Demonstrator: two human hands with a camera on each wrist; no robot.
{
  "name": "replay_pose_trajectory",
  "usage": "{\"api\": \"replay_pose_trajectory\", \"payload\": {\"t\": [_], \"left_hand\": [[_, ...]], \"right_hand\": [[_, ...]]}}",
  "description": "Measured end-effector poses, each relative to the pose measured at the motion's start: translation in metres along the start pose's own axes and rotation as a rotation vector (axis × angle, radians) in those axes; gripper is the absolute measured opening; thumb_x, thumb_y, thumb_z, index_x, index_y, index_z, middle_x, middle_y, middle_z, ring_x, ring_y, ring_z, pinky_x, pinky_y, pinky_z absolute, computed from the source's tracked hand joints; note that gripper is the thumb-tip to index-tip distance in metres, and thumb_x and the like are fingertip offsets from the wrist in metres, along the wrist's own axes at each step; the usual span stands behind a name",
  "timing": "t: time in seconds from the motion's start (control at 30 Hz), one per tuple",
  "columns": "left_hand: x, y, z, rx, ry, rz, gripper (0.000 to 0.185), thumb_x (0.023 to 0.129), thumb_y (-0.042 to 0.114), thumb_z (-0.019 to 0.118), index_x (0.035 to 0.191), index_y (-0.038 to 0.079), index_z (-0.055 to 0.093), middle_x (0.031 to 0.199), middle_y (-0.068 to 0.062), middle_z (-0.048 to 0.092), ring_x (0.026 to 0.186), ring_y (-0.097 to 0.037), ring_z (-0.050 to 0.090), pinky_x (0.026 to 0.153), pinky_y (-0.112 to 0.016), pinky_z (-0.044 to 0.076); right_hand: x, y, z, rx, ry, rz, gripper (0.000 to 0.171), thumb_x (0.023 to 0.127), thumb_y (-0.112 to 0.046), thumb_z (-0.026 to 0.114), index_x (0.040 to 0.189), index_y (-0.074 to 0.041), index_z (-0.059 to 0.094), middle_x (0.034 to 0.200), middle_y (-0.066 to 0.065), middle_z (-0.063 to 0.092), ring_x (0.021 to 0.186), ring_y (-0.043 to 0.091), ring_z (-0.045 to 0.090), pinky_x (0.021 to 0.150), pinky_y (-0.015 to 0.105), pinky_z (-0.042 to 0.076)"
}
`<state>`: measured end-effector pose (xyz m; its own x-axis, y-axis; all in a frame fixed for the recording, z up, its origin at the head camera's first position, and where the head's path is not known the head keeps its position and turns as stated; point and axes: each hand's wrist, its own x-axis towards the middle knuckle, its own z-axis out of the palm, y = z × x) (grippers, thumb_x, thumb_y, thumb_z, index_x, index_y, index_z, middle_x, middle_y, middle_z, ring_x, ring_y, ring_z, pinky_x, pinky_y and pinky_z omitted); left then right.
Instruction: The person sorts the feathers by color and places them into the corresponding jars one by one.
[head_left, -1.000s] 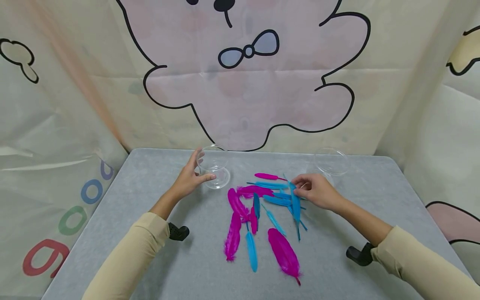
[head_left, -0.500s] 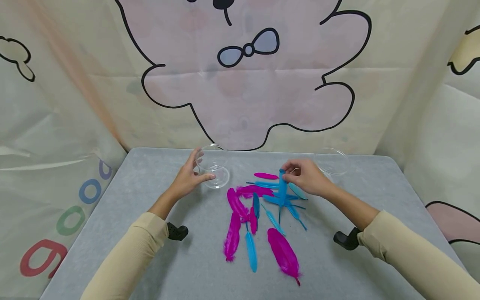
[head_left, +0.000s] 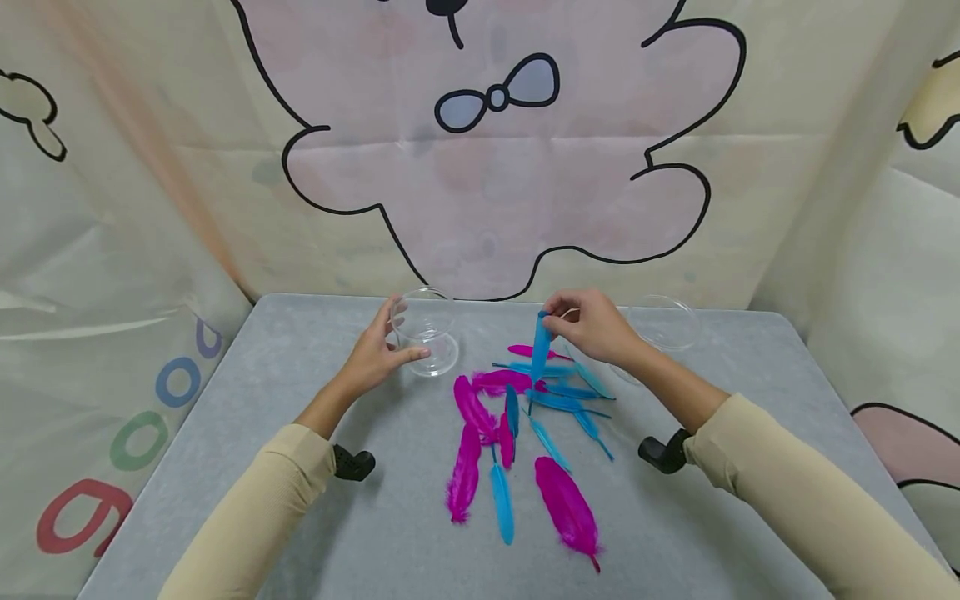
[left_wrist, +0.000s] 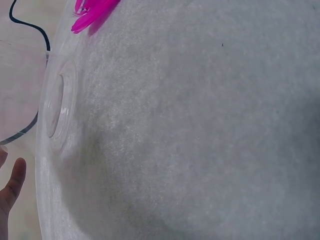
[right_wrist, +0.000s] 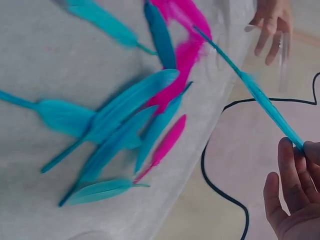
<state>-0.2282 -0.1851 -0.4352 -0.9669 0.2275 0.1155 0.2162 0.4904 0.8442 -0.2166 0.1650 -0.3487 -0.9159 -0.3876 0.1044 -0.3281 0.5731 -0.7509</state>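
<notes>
The right hand [head_left: 596, 327] pinches a blue feather [head_left: 539, 348] by its tip above the counter [head_left: 315, 500]. The left hand [head_left: 375, 354] curls round a clear cup [head_left: 425, 329], seemingly gripping it.

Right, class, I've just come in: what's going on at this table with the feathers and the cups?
A person sits at a grey table. The right hand pinches a blue feather by one end and holds it up above a loose pile of pink and blue feathers on the table. The left hand holds a clear cup that stands on the table to the left of the pile. A second clear cup stands at the far right, untouched.
</notes>
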Motion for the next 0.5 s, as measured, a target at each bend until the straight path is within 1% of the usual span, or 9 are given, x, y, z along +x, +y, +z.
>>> {"api": "replay_pose_trajectory", "payload": {"t": [0.1,0.3,0.5], "left_hand": [[0.000,0.000,0.001,0.001,0.001,0.003,0.102,0.082,0.027,0.084,0.157,0.010,0.017,0.159,-0.016,0.031,0.142,-0.037,0.037,0.102,-0.056,0.045],[-0.001,-0.001,0.001,0.003,0.004,0.002,0.102,0.082,0.027,0.084,0.157,0.010,0.017,0.158,-0.015,0.032,0.142,-0.037,0.037,0.102,-0.056,0.045],[-0.002,-0.001,0.001,0.008,0.005,0.000,0.102,0.082,0.028,0.084,0.158,0.011,0.017,0.159,-0.015,0.032,0.142,-0.036,0.037,0.102,-0.056,0.045]], "right_hand": [[0.006,-0.006,0.001,0.010,0.016,-0.022,0.012,0.096,-0.009,0.065,0.104,0.000,0.068,0.093,0.012,0.069,0.084,0.031,0.071,0.085,0.046,0.056],[0.018,-0.019,0.002,0.000,0.042,-0.056,0.011,0.096,-0.009,0.066,0.103,0.000,0.068,0.091,0.012,0.070,0.081,0.027,0.072,0.081,0.043,0.056],[0.027,-0.028,0.001,0.022,0.072,-0.098,0.011,0.096,-0.007,0.066,0.103,0.001,0.069,0.090,0.013,0.070,0.082,0.027,0.072,0.083,0.043,0.057]]}}
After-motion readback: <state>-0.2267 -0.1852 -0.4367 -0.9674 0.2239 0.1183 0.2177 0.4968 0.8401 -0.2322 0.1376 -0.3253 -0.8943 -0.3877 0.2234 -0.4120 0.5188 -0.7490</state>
